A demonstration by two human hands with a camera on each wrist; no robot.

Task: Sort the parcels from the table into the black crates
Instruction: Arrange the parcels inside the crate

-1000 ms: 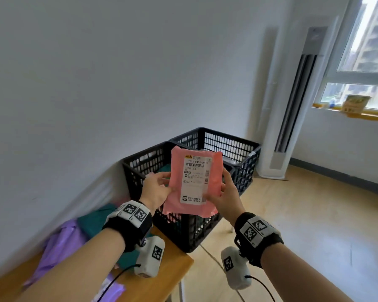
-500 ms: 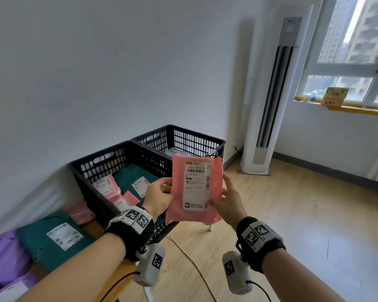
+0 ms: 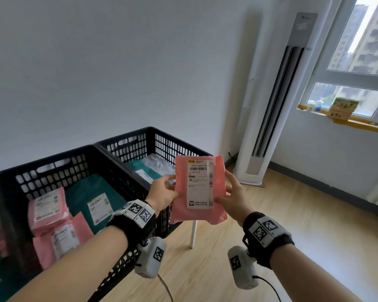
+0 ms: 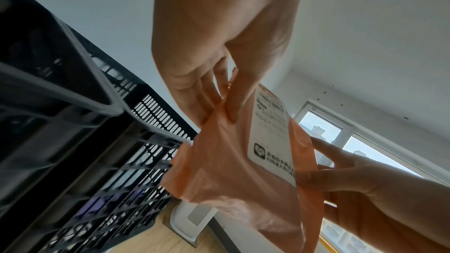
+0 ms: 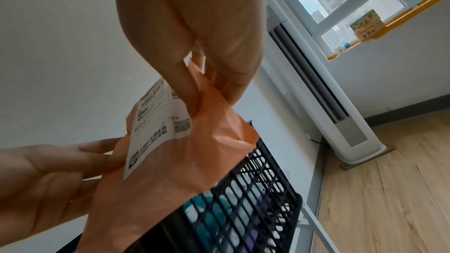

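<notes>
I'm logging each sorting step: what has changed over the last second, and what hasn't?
The view has swung left, so the near black crate now shows its pink and teal parcels inside; the far black crate sits behind it. Unchanged: the left hand and right hand hold the pink parcel upright by its side edges, label facing the person.

black crates (image 3: 90,162) — table barely visible
</notes>
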